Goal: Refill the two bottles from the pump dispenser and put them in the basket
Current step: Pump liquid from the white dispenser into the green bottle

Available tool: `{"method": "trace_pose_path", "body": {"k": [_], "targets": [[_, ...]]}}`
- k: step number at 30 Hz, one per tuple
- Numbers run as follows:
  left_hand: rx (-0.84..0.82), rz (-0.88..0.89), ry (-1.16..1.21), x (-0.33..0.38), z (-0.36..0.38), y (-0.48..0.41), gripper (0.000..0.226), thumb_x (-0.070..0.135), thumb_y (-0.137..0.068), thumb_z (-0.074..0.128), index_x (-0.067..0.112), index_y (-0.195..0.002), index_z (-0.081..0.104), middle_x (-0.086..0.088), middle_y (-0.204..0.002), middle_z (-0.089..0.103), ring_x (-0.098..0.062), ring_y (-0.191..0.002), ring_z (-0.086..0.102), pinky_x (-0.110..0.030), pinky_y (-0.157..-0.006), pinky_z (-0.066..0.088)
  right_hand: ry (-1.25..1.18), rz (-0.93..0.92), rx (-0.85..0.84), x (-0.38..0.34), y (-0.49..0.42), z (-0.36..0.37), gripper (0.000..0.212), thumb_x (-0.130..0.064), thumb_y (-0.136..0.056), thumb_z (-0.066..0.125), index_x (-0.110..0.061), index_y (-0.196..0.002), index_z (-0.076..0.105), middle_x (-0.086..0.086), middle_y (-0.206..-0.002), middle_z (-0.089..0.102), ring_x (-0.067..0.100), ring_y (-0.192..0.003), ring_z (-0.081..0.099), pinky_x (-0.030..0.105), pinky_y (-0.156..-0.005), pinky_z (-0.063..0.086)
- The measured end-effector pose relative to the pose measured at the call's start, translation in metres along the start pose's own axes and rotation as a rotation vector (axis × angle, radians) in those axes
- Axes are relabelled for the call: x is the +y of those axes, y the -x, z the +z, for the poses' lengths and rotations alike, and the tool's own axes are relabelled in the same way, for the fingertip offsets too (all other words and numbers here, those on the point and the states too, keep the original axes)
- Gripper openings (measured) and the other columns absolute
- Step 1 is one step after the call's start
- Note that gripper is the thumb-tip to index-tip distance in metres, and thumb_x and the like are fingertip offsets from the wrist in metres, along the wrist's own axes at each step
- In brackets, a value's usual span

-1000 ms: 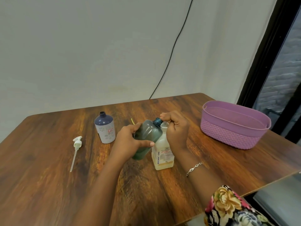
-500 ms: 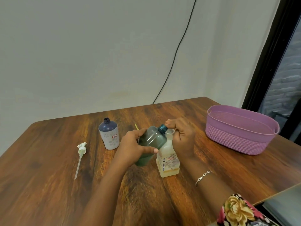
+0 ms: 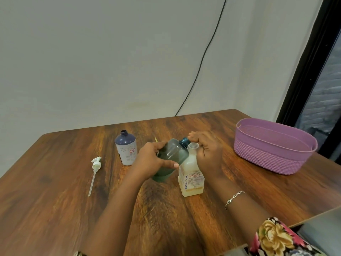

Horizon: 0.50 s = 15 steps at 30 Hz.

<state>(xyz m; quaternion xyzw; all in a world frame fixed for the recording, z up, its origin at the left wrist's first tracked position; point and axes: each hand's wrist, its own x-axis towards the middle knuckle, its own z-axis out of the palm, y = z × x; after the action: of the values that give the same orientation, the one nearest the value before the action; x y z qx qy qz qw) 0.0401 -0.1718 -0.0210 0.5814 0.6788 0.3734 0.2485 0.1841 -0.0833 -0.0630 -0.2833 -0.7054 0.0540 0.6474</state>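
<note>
Green bottle (image 3: 171,156): held off the bench (image 3: 55,200) near its centre, tilted, open neck pointing to 2 o'clock and just beside the mouth of the dispenser bottle (image 3: 191,180). Left hand (image 3: 153,159): grip closed round the green bottle's body. Right hand (image 3: 208,154): fingers curled, grip narrow, fingertips pinching the green bottle's neck. The dispenser bottle stands upright at 4 o'clock of the green bottle, touching it, with pale yellow liquid low inside and its pump off. Blue bottle (image 3: 126,150): upright, uncapped, at 10 o'clock, apart. Pump (image 3: 96,163): lying flat at 9 o'clock, well apart. Basket (image 3: 267,157): at 3 o'clock, near the bench edge.
</note>
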Motion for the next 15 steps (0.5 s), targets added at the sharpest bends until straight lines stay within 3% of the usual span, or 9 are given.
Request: {"method": "trace_pose_path", "body": {"k": [4,7,11,15], "targets": [[0.001,0.018,0.027,0.004,-0.002,0.003,0.085,0.022,-0.066,0.081,0.013,-0.139,0.04,-0.005,-0.136,0.05,-0.022,-0.121,0.048,-0.037,-0.102,0.041,-0.053,0.049,-0.063,-0.013,-0.009,-0.012,0.04,-0.011,-0.075,0.035,-0.002,-0.085,0.073,0.007,-0.088,0.071,0.014,-0.085,0.064,0.043,-0.075,0.054],[0.009,0.068,-0.017,0.008,-0.008,0.002,0.079,0.022,-0.067,0.08,0.015,-0.137,0.044,-0.002,-0.132,0.053,-0.018,-0.115,0.049,-0.033,-0.096,0.042,0.002,0.056,-0.098,-0.02,-0.024,-0.014,0.042,-0.022,-0.076,0.035,-0.002,-0.077,0.072,0.008,-0.078,0.071,0.015,-0.074,0.063,0.036,-0.073,0.051],[0.0,0.059,-0.049,0.006,-0.008,0.0,0.081,0.023,-0.066,0.08,0.015,-0.137,0.043,-0.002,-0.132,0.053,-0.018,-0.116,0.05,-0.034,-0.099,0.043,0.049,-0.006,-0.04,-0.02,-0.012,-0.005,0.033,-0.003,-0.072,0.037,-0.001,-0.074,0.07,0.009,-0.076,0.069,0.024,-0.072,0.064,0.045,-0.064,0.053],[-0.005,0.014,-0.013,0.001,-0.003,0.001,0.085,0.021,-0.065,0.081,0.012,-0.139,0.04,-0.005,-0.134,0.051,-0.022,-0.12,0.049,-0.039,-0.103,0.041,0.044,-0.014,-0.021,-0.011,-0.009,-0.001,0.033,0.003,-0.069,0.037,-0.002,-0.074,0.069,0.008,-0.075,0.068,0.022,-0.072,0.063,0.043,-0.064,0.053]]}}
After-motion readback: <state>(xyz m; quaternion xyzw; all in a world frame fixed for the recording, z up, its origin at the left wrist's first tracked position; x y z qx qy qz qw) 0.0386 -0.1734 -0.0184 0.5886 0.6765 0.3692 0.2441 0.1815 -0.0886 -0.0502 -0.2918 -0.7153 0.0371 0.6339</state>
